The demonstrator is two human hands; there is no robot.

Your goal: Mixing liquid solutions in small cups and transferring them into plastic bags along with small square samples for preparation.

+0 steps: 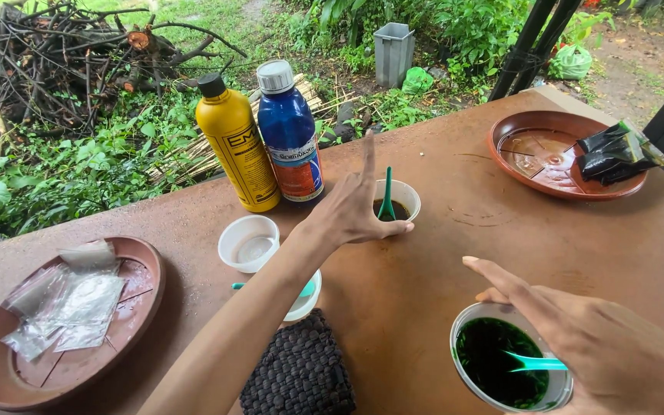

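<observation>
My left hand (pixel 351 207) reaches across the brown table and wraps its thumb and fingers around a small white cup (pixel 400 198) of dark liquid, index finger raised. A green spoon (pixel 386 192) stands in that cup. My right hand (pixel 585 334) is at the lower right with fingers spread over a clear cup (pixel 493 361) of dark green liquid holding a teal spoon (pixel 536 363). Whether it grips that cup I cannot tell.
A yellow bottle (pixel 238 146) and a blue bottle (pixel 290 134) stand at the table's far edge. An empty white cup (pixel 248 242), another cup (pixel 305 301) under my forearm and a dark woven pouch (pixel 301 373) sit nearby. Clay saucers hold clear packets (pixel 71 303) and black packets (pixel 616 154).
</observation>
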